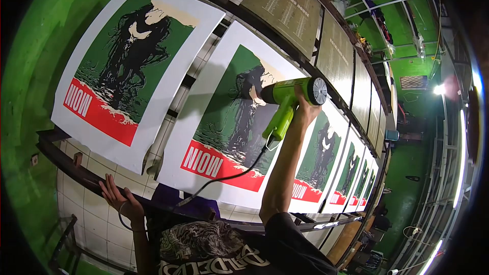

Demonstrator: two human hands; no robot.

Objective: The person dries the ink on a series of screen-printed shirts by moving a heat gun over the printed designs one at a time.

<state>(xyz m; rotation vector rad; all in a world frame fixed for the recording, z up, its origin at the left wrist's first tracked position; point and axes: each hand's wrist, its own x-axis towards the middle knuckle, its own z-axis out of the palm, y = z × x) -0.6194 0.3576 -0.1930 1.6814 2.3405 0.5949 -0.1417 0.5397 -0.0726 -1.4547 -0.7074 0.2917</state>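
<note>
A green and black heat gun (281, 121) is in my right hand (306, 108), my fingers wrapped round its handle. Its dark nozzle points left, over the printed figure on a poster (214, 127) with a green, black and red print. From the handle a black cord (237, 174) runs down across the poster toward my body. My left hand (121, 201) is at the dark rail (94, 179) along the near edge, fingers stretched out and holding nothing. Just beyond it lies another poster (114, 71) of the same design.
Several more matching posters (321, 158) run in a row to the right. Behind them, a parallel row holds olive-brown printed sheets (285, 7). White tiles (94, 214) show below the rail. Metal shelving (387, 5) stands at the back, and a green wall (30, 86) rises at left.
</note>
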